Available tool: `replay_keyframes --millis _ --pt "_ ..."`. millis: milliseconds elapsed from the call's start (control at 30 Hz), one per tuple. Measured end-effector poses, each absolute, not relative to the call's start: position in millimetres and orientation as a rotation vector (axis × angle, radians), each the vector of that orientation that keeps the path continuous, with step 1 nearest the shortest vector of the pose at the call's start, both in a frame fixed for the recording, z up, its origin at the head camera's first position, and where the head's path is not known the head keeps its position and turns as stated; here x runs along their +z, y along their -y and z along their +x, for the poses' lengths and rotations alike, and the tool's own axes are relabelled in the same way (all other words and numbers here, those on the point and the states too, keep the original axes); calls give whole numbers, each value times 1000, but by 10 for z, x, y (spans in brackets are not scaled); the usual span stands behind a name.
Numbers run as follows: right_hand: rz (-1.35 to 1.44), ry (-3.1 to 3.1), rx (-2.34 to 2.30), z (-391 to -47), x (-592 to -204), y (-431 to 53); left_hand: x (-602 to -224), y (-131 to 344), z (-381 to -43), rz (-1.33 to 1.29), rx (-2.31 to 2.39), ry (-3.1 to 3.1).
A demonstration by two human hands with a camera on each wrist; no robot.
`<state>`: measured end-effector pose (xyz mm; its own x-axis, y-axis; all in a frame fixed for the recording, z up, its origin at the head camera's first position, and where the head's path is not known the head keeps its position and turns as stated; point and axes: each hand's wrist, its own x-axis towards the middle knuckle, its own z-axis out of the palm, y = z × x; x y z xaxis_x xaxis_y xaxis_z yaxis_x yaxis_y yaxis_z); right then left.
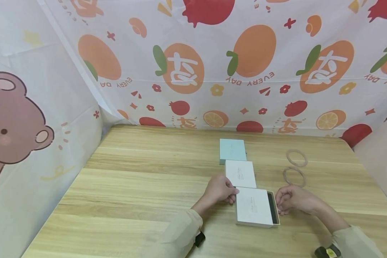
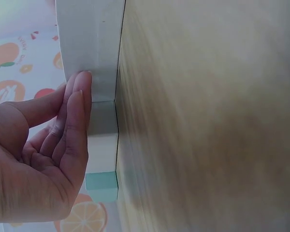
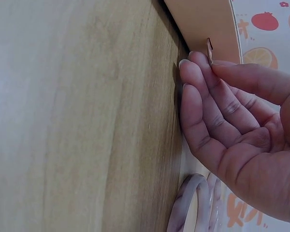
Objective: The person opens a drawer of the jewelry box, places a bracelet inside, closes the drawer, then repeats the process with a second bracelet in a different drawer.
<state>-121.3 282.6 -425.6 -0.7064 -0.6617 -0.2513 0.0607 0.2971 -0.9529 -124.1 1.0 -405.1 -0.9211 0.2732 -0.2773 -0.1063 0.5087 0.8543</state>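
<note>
The nearest of three boxes is a white drawer box (image 1: 254, 208), lying flat with small printed lettering on its lid. Its inner drawer (image 1: 278, 216) sticks out a little on the right and shows a dark lining. At the box's left end my left hand (image 1: 218, 190) grips the sleeve, thumb at the upper edge and fingertips against the side (image 2: 94, 53). My right hand (image 1: 295, 200) pinches a small pull tab (image 3: 210, 50) on the drawer's end between thumb and finger. The other fingers are bent beside it, close to the tabletop.
Behind the front box lie a second white box (image 1: 240, 174) and a light blue box (image 1: 233, 149) in a row. Two pale bangles (image 1: 284, 175) lie beyond my right hand. Fruit-printed cloth (image 1: 213, 96) hangs behind the wooden table (image 1: 132, 186).
</note>
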Motion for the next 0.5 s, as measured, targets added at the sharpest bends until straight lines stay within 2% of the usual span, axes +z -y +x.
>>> replay_keyframes --millis 500 --pt "-529 -1907 -1486 -1202 -4243 -2858 -4061 -24 -1236 123 1394 -2393"
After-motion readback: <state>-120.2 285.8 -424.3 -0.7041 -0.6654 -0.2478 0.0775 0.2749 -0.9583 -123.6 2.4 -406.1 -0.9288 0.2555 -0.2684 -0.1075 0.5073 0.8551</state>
